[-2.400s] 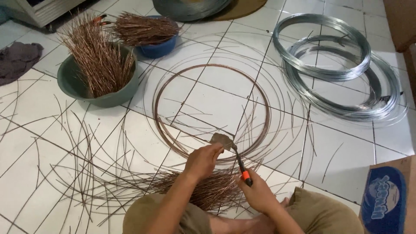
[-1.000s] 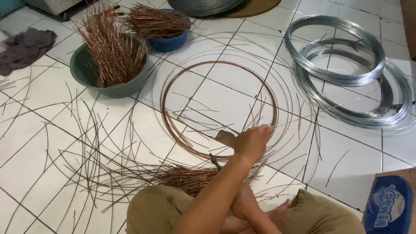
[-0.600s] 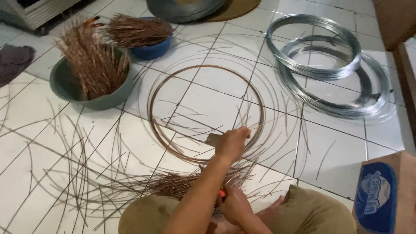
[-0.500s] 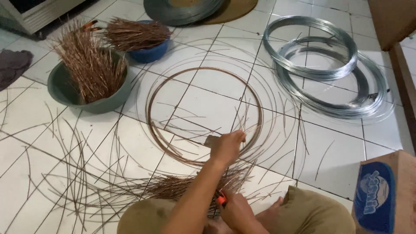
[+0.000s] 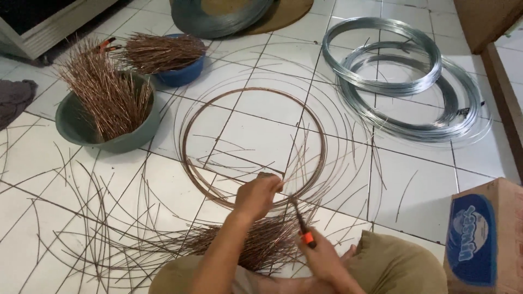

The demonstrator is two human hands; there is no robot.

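Observation:
My left hand (image 5: 259, 196) is closed around thin copper wire strands at the near edge of a large copper wire ring (image 5: 186, 142) lying on the white tiled floor. Just to its right, my right hand (image 5: 322, 257) grips a cutter with an orange handle (image 5: 303, 224), its tip raised toward the strands beside my left hand. A heap of short cut copper pieces (image 5: 245, 246) lies under my left forearm, in front of my knees. Long loose strands curve across the floor to the left.
A green bowl (image 5: 81, 130) and a blue bowl (image 5: 182, 75) hold bundles of cut copper pieces at the left. Silver wire coils (image 5: 403, 81) lie at the right, a dark coil (image 5: 218, 16) at the top. A cardboard box (image 5: 482, 239) stands at the lower right, a grey cloth (image 5: 13, 98) at the far left.
My left hand stays at the ring's near edge holding strands. My right hand has come out from under my left arm and lifted the cutter up beside it.

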